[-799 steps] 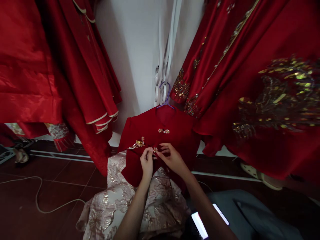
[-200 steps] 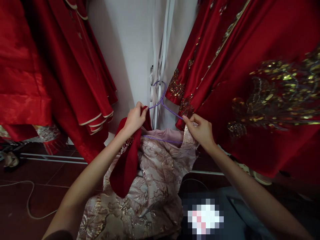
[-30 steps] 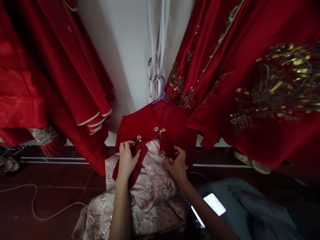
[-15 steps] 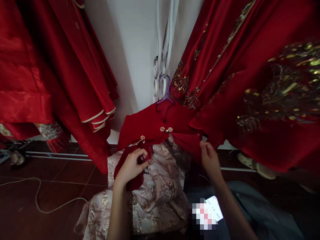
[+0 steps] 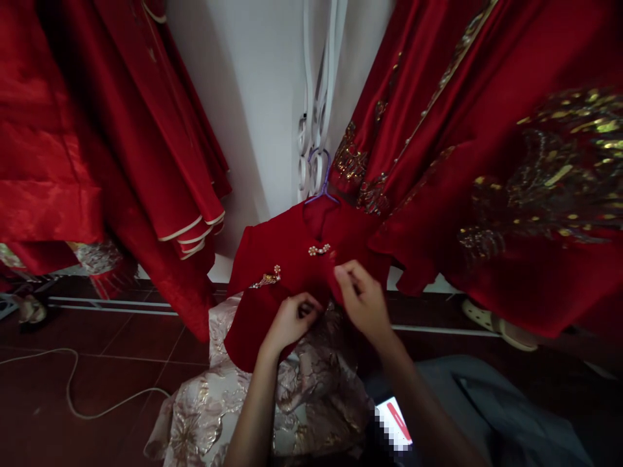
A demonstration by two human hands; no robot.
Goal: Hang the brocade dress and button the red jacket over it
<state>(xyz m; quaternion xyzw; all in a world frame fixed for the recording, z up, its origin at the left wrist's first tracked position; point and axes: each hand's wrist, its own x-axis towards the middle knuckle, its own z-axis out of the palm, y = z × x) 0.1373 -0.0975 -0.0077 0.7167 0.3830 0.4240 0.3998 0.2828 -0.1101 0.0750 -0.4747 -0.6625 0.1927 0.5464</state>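
Observation:
A small dark red jacket (image 5: 272, 259) hangs on a purple hanger (image 5: 321, 185) over a pale pink and gold brocade dress (image 5: 253, 402). A pearl clasp (image 5: 318, 250) joins it near the collar and a gold brooch (image 5: 267, 279) sits on its left front. My left hand (image 5: 289, 321) pinches the left front edge below the clasp. My right hand (image 5: 363, 298) grips the right front edge. Both edges meet between my hands.
Long red gowns hang at left (image 5: 97, 143) and right, the right one (image 5: 487, 162) with gold embroidery. A white wall (image 5: 263, 97) is behind. A lit phone (image 5: 396, 425) lies on my lap. A white cord (image 5: 73, 383) lies on the dark red floor.
My hands came together from apart, pulling the jacket's two open front edges shut over the brocade dress. My right hand moved left and up.

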